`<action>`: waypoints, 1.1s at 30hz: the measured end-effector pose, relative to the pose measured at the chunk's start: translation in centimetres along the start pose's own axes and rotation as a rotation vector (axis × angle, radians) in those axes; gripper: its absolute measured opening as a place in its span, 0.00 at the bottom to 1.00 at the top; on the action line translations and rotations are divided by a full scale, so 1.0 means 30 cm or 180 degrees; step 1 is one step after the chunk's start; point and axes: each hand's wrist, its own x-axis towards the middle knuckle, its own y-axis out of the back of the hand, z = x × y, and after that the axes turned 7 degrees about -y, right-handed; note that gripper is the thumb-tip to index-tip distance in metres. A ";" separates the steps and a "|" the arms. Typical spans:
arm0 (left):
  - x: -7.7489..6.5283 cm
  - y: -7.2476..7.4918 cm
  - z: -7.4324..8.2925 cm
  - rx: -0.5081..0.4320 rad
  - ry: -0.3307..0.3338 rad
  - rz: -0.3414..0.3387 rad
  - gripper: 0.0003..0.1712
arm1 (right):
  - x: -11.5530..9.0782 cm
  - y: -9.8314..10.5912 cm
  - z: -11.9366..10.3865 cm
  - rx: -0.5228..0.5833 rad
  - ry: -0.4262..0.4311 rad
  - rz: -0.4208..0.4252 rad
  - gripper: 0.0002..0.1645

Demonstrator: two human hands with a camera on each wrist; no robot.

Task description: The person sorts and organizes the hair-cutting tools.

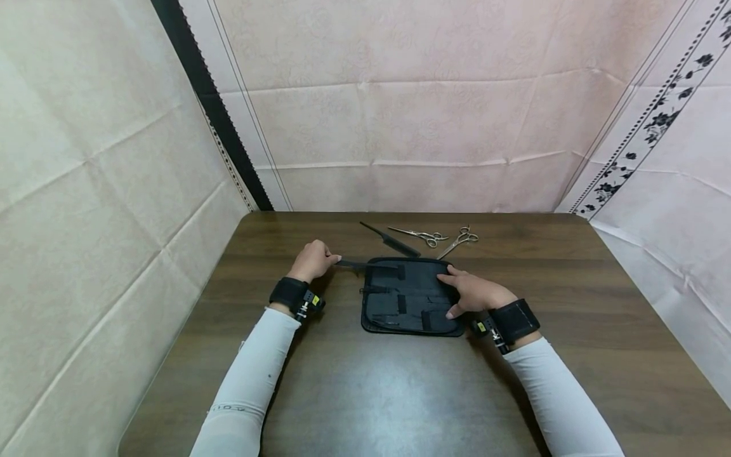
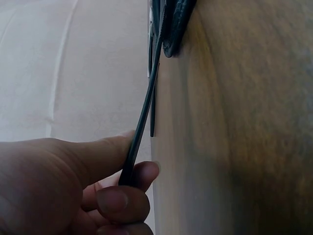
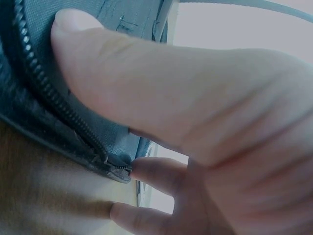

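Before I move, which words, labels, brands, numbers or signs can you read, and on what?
Nothing can be read.
Left sleeve: printed marks, too small and blurred.
Left wrist camera: yellow patch, too small to tell.
Right wrist camera: same.
Case, held comb, scissors: no lettering visible.

We are seeing a slim black tool (image 1: 355,263) reaching over an opened black zip case (image 1: 417,291) lying flat

left hand (image 1: 311,261) pinches slim tool (image 1: 355,264) | right hand (image 1: 478,293) on black case (image 1: 421,289) | comb (image 1: 395,242), two scissors (image 1: 415,233) beyond
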 end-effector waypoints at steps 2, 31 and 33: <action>0.002 0.000 0.000 0.0000 0.0006 -0.0007 0.29 | 0.000 0.001 0.001 -0.0002 -0.0001 -0.0002 0.57; 0.007 -0.037 -0.026 0.0018 -0.0042 -0.0261 0.30 | -0.006 0.006 -0.009 -0.0001 0.0022 -0.0008 0.57; 0.009 -0.040 -0.026 0.0021 -0.0058 -0.0259 0.30 | -0.006 0.006 -0.009 -0.0009 0.0012 -0.0009 0.57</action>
